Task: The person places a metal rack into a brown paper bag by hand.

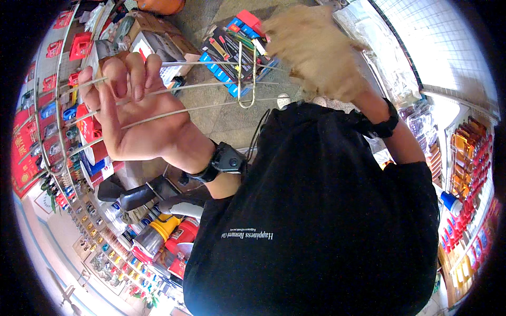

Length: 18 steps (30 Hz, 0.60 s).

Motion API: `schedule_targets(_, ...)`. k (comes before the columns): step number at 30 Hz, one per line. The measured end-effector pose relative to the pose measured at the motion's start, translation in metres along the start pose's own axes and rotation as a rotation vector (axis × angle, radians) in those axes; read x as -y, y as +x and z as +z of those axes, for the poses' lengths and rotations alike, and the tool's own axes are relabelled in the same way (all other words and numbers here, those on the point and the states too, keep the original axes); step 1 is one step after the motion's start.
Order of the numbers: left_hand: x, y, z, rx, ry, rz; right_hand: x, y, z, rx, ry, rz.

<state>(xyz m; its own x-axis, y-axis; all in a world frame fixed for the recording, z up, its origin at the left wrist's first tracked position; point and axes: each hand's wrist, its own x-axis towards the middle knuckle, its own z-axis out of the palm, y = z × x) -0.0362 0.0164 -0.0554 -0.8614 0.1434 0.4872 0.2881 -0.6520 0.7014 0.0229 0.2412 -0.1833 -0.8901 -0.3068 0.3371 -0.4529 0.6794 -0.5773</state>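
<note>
The left hand (145,109) clasped a wire rack (240,68) at ten; tan cloth (316,52) hid the right hand's (369,104) grip at one o'clock.

the grey-brown floor (211,122) bears a cluster of blue, black and red packages (219,43).

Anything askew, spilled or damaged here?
Packages beyond the wire rack look askew: piled at mixed angles, unlike the orderly rows of hanging goods at far right. No spill or damage stands out.
</note>
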Motion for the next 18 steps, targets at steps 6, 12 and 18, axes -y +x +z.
schedule_targets(6, -0.001, 0.003, 0.005, 0.074, 0.083, 0.057, 0.024, 0.025, 0.019, 0.082, -0.034, -0.135)
schedule_targets(12, -0.005, -0.001, 0.001, 0.105, 0.081, 0.083, 0.022, 0.038, 0.03, 0.137, -0.119, -0.143)
schedule_targets(18, 0.009, -0.008, 0.002, 0.13, 0.042, 0.065, 0.015, 0.037, 0.026, 0.188, -0.167, -0.108)
